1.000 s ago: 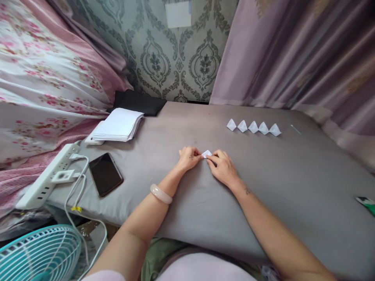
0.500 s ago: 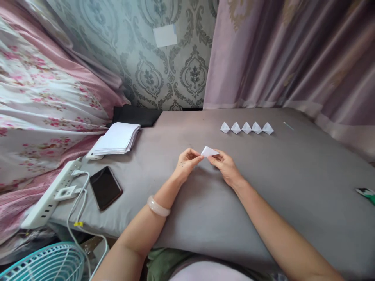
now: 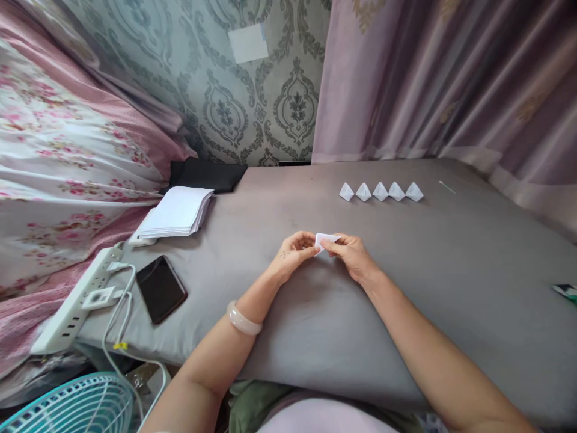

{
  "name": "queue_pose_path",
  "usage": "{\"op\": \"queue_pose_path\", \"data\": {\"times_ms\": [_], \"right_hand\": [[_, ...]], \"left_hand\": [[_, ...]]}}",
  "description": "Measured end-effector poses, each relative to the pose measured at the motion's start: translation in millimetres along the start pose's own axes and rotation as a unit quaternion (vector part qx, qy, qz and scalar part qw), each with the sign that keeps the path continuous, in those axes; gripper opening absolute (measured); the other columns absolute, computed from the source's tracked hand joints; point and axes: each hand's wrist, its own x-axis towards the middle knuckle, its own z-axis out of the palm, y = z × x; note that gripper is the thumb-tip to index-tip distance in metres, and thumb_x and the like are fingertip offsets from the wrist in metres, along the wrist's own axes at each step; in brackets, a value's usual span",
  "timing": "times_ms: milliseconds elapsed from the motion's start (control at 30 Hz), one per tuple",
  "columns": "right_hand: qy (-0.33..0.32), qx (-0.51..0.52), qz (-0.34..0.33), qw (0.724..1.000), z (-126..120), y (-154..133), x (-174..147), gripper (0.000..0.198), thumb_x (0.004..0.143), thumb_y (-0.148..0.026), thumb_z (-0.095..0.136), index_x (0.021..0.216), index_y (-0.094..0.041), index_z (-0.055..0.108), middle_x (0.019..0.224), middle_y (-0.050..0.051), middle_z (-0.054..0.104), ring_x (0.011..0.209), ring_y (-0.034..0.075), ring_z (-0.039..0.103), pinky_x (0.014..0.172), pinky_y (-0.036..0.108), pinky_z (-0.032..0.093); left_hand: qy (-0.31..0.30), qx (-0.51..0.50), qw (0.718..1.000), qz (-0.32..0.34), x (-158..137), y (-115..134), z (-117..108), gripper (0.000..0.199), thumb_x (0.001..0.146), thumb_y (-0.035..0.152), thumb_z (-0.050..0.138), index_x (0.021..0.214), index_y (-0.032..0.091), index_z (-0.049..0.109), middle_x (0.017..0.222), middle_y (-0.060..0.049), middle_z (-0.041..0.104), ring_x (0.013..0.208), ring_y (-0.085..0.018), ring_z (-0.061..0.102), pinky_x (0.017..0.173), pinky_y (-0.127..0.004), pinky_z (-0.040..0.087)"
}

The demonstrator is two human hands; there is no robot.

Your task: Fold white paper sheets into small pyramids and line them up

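A small white folded paper (image 3: 323, 239), triangular in outline, is held above the grey-covered table (image 3: 252, 337) between both hands. My left hand (image 3: 295, 254) pinches its left edge between thumb and fingers. On the other side, my right hand (image 3: 354, 255) grips it with the thumb lying across its face and the fingers behind. The paper's back side is hidden. Beyond the hands, a row of several folded white paper pieces (image 3: 380, 192) stands on the table, pointed at the top and bottom.
On the left lie a stack of white paper (image 3: 175, 211), a black folder-like item (image 3: 207, 174), a phone (image 3: 161, 290) and a power strip (image 3: 76, 307) with white cables. A teal fan (image 3: 72, 406) is at lower left. A thin white stick (image 3: 447, 187) lies far right.
The folded paper has turned and come slightly lower and to the right in both hands. My right thumb now lies across its face. The view has shifted slightly.
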Motion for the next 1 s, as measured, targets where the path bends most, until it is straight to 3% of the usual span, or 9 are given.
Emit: {"op": "queue_pose_path", "data": {"times_ms": [133,267,433,567,833,1000], "right_hand": [[-0.032,-0.046,-0.022,0.998,1.8,1.3,-3.2,0.035,0.06,-0.048,0.079,0.073,-0.016,0.073,0.058,-0.002,0.06,0.055,0.01,0.045,0.055,0.026,0.035],[-0.045,-0.056,-0.035,0.997,6.3,2.1,-5.5,0.036,0.063,-0.048,0.077,0.078,-0.016,0.073,0.072,0.003,0.07,0.066,0.014,0.057,0.066,0.029,0.045],[0.014,-0.06,-0.091,0.994,9.4,8.1,-0.9,0.041,0.064,-0.043,0.077,0.094,-0.017,0.071,0.085,0.007,0.073,0.078,0.019,0.065,0.078,0.035,0.05],[0.08,-0.13,-0.14,0.978,7.5,14.8,2.8,0.038,0.07,-0.041,0.072,0.099,-0.016,0.07,0.087,0.008,0.072,0.078,0.019,0.065,0.076,0.034,0.051],[0.074,-0.233,-0.255,0.935,8.3,21.4,1.6,0.031,0.085,-0.039,0.056,0.101,-0.019,0.072,0.101,0.01,0.068,0.085,0.019,0.064,0.07,0.03,0.051],[0.081,-0.235,-0.248,0.936,15.3,15.7,-4.3,0.029,0.084,-0.043,0.057,0.091,-0.019,0.071,0.093,0.008,0.068,0.075,0.017,0.061,0.063,0.028,0.048]], "left_hand": [[0.022,0.012,1.0,0.002,1.1,0.7,-2.0,0.035,0.066,0.038,0.078,0.087,0.014,0.065,0.074,-0.001,0.063,0.067,-0.009,0.054,0.064,-0.022,0.04],[0.032,0.022,0.999,-0.006,3.1,-1.4,-5.6,0.031,0.067,0.038,0.078,0.08,0.013,0.067,0.068,-0.001,0.062,0.061,-0.008,0.053,0.061,-0.022,0.041],[0.087,-0.036,0.996,-0.01,6.2,-4.7,-9.1,0.033,0.064,0.036,0.081,0.082,0.012,0.067,0.069,-0.002,0.066,0.063,-0.01,0.059,0.064,-0.025,0.047],[0.115,-0.057,0.991,-0.025,6.9,-3.6,-7.9,0.035,0.062,0.035,0.082,0.082,0.011,0.067,0.074,-0.006,0.069,0.069,-0.014,0.065,0.07,-0.027,0.051],[0.133,-0.072,0.988,-0.02,7.6,-4.4,-4.9,0.032,0.062,0.032,0.084,0.08,0.009,0.071,0.074,-0.008,0.071,0.071,-0.015,0.067,0.081,-0.033,0.053],[0.14,-0.084,0.986,-0.015,7.6,-5.9,-3.5,0.034,0.06,0.033,0.085,0.08,0.009,0.072,0.077,-0.008,0.072,0.072,-0.015,0.068,0.084,-0.034,0.053]]}}
